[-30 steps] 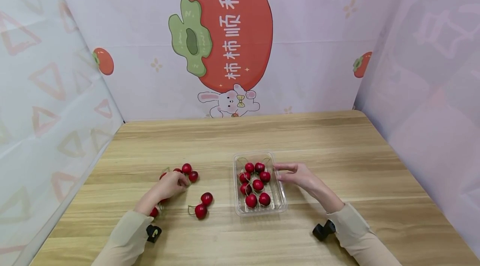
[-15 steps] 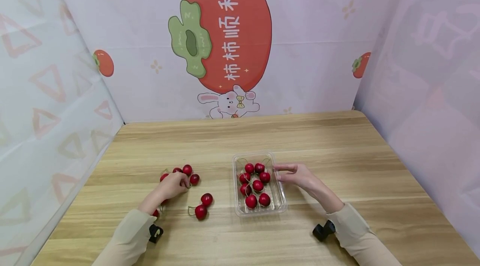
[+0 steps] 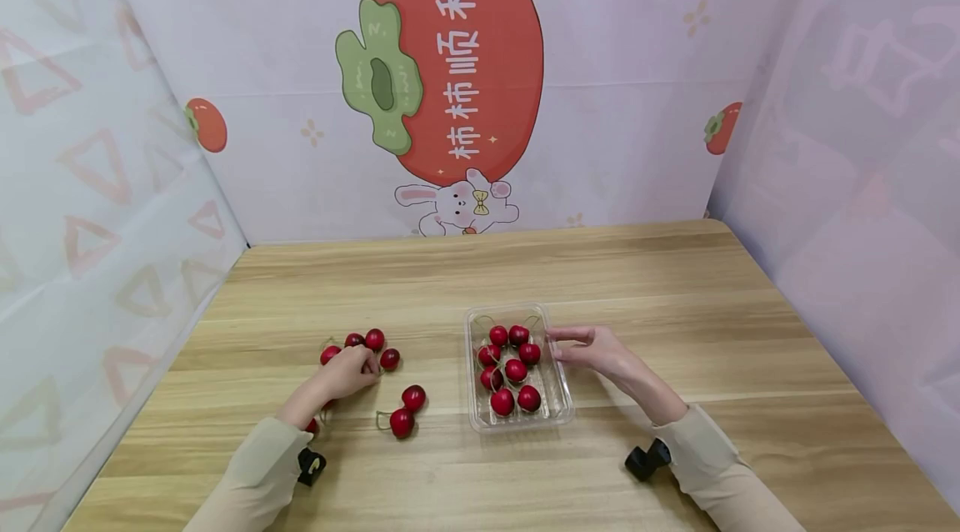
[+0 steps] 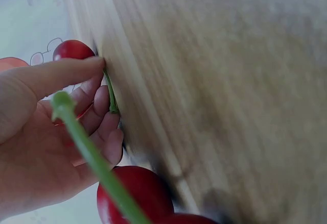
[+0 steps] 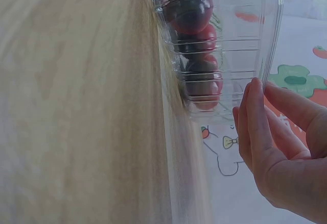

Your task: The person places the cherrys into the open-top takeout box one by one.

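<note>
The left hand (image 3: 348,372) is low at the table (image 3: 480,482), its fingers bent in toward the thumb about a green stem (image 4: 110,92); we cannot tell whether they are clamped on it. Just beyond the fingertips we see a dark red cherry (image 3: 389,359) on the wood, and a loose group of cherries (image 3: 375,339) lies around the hand, some partly hidden by it. Nearer the person, a touching pair (image 3: 402,423) sits between that hand and a clear plastic tray (image 3: 523,427), where we count eight cherries (image 3: 515,370). The right hand (image 3: 602,354) touches the tray's right wall by the rim, thumb and fingers apart. Farther out we find beige sleeves (image 3: 699,449) and, behind the table, a pale backdrop (image 3: 615,115) printed with a rabbit (image 3: 459,203)
</note>
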Tool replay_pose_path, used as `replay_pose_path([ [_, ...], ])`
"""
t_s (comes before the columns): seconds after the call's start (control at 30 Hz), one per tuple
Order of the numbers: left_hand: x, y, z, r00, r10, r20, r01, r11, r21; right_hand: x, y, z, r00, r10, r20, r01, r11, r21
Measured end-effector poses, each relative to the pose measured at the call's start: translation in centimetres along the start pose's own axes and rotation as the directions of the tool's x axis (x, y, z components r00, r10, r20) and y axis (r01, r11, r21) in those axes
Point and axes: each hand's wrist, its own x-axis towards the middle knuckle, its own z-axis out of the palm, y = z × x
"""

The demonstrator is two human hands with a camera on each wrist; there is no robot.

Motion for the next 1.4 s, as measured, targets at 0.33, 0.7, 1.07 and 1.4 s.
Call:
replay_pose_path([
  [0.33, 0.0, 0.18, -0.09, 1.0, 0.029, 0.005, -0.029, 1.0, 0.01, -0.07, -0.04, -0.04, 1.0, -0.002, 0.01, 0.002, 1.0, -0.002],
  [0.7, -0.26, 0.25, -0.13, 0.999, -0.005, -0.035, 0.004, 1.0, -0.017, -0.01, 0.0, 0.07, 1.0, 0.013, -0.008, -0.013, 1.0, 0.0],
  [1.07, -0.06, 0.4, -0.24, 0.993, 0.01, -0.117, -0.016, 0.998, -0.054, -0.01, 0.04, -0.07, 1.0, -0.005, 0.003, 0.005, 1.0, -0.011],
  [1.4, 0.66, 0.45, -0.59, 0.988, 0.005, -0.155, -0.027, 0.99, -0.142, 0.01, -0.1, -0.04, 1.0, 0.008, -0.005, -0.008, 1.0, -0.015],
])
